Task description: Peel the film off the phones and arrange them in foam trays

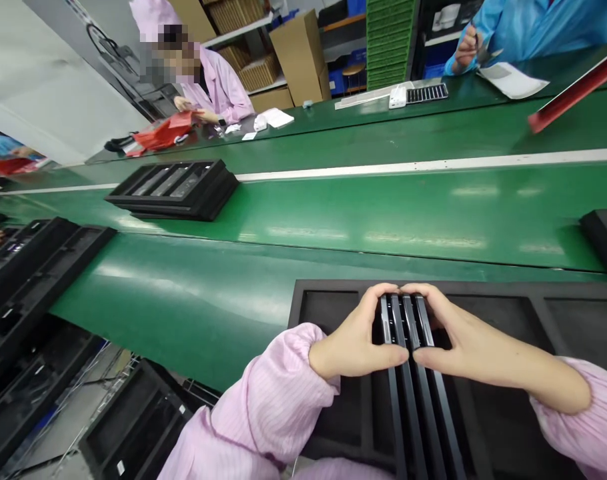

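Observation:
Several thin, dark flat devices with shiny metal edges (413, 393), like phones or tablets, stand on edge side by side in front of me. My left hand (371, 340) grips the row from the left, thumb on the near edges and fingers over the far end. From the right, my right hand (456, 333) closes on the same row, its thumb nearly meeting the left one. Under them lies a black foam tray (328, 307) with recessed compartments. The devices' lower parts run out of view at the bottom, and their broad faces are mostly hidden.
A green conveyor (363, 207) crosses beyond the bench, carrying a stack of black trays (183, 193). More black trays (33, 280) stand at the left, others below. Across the belt, one person in pink handles red material (166, 133); another wears blue (543, 33). A red-edged board (573, 93) juts in.

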### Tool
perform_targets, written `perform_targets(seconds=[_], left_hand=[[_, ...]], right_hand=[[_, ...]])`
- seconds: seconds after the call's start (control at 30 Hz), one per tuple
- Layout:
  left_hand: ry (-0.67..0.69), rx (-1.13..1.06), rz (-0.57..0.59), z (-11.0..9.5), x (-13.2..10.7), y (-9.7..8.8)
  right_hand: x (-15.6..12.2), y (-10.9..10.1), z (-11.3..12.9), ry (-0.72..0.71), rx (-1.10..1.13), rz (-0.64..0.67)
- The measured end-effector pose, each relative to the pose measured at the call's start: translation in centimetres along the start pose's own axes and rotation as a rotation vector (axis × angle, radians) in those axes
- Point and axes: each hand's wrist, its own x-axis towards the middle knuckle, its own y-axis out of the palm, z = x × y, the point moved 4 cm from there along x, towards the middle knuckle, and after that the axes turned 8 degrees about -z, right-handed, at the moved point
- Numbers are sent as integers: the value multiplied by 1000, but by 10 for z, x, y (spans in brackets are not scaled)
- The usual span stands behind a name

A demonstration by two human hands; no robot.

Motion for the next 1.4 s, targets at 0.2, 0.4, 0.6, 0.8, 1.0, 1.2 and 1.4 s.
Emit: perform_targets(seconds=[0.2,0.4,0.6,0.8,1.0,1.2,1.4], left_hand=[[58,-9,-22,-2,2,1],[62,-108,-331,-2,16,-2],[72,-102,-328,-9,37,14],[126,-55,-342,-20,25,15],[220,-7,-308,-30,12,13],[245,-45,-299,-29,8,12],[282,-42,-308,-34,3,13]], right_hand=[[3,2,-3,1,107,-39],[-10,10,-13,65,299,-90],[-27,17,-17,-26,423,-23],[-35,20,-14,-87,387,5],[-43,19,-10,-153,244,-32],[-47,18,-16,-141,178,-47],[-49,19,-15,-161,172,-45]])
